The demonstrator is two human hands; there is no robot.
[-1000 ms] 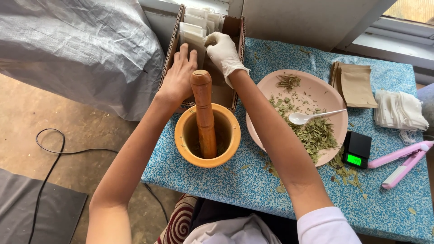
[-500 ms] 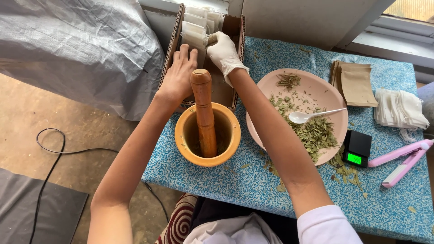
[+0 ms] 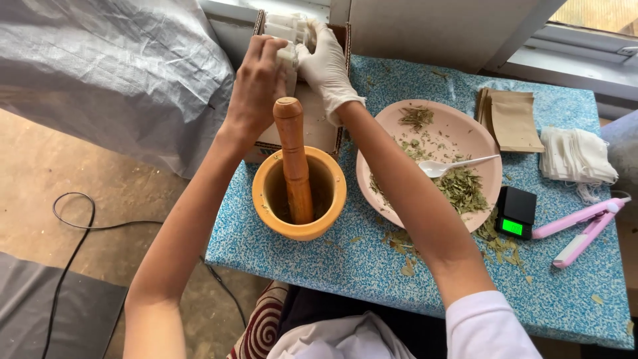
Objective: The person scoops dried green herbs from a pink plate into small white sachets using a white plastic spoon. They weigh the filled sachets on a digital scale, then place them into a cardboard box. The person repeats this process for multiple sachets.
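Up at twelve o'clock on the blue speckled table [image 3: 372, 266], both hands worked over an open brown cardboard box [image 3: 319, 126] standing against the wall. The bare left hand [image 3: 256, 83] had its fingers curled shut around a small white filter bag [image 3: 287, 54] at the box's near rim, and the white-gloved right hand [image 3: 327, 66] pinched the same bag from the three o'clock side, fingertips closed on it. More white bags [image 3: 282, 26] stood packed upright in the box behind the hands.

Just at six o'clock from the box sat a round yellow wooden mortar [image 3: 299, 193], with a brown wooden pestle [image 3: 294, 156] leaning upright inside it. At three o'clock from the mortar lay a pink round plate [image 3: 458, 126] holding dried green leaves [image 3: 462, 189] and a white plastic spoon [image 3: 452, 166]. Near the plate's four o'clock edge stood a small black digital scale [image 3: 515, 213] with a lit green display. Beyond it lay a pink heat sealer [image 3: 581, 229], a stack of brown paper pouches [image 3: 510, 119] and a pile of white filter bags [image 3: 575, 156].
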